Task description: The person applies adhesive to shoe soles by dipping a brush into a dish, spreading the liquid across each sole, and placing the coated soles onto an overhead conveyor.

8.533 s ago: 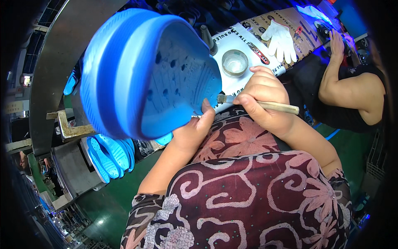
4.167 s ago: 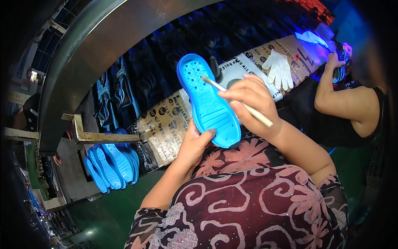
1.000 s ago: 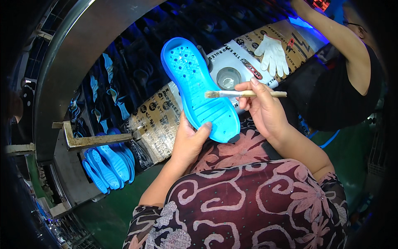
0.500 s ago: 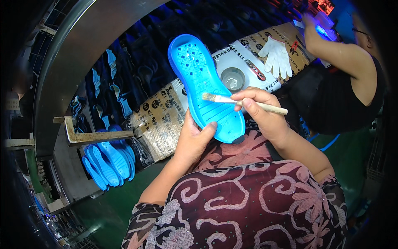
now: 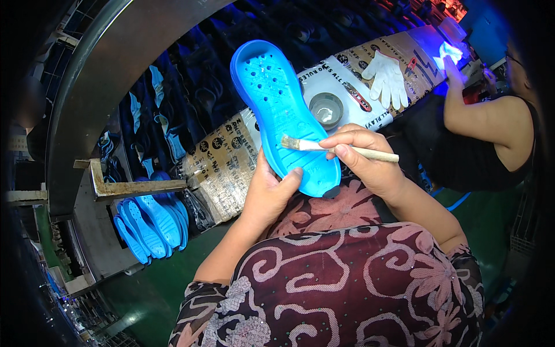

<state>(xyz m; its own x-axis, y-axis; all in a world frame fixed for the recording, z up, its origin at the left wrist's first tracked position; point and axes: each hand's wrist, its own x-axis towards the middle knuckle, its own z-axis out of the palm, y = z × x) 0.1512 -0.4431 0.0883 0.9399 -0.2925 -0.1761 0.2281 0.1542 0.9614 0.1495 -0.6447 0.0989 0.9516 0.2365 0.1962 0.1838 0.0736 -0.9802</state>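
Observation:
A bright blue shoe sole (image 5: pixel 283 115) with a raised rim, small holes at its far end and ridges nearer me is held tilted in my left hand (image 5: pixel 272 188). My left thumb lies over its near edge, with the other fingers hidden underneath. My right hand (image 5: pixel 370 162) pinches a paintbrush (image 5: pixel 358 152) with a pale wooden handle. Its bristles touch or hover just over the inner face of the sole, around the middle. Beyond my right hand, a grey round bowl (image 5: pixel 326 110) with whitish stuff inside stands on a white sheet (image 5: pixel 312 81).
A cutter knife (image 5: pixel 357 97) and a white glove (image 5: pixel 385 80) lie past the bowl on the taped cardboard (image 5: pixel 222 156). Several blue soles (image 5: pixel 151 228) are stacked at left below a metal bracket (image 5: pixel 139 188). A co-worker's arm (image 5: pixel 480 118) is at right.
The brush tip has shifted slightly nearer to me along the sole. The sole has moved a little up and left. The co-worker's arm has lowered toward a glowing bluish-white thing.

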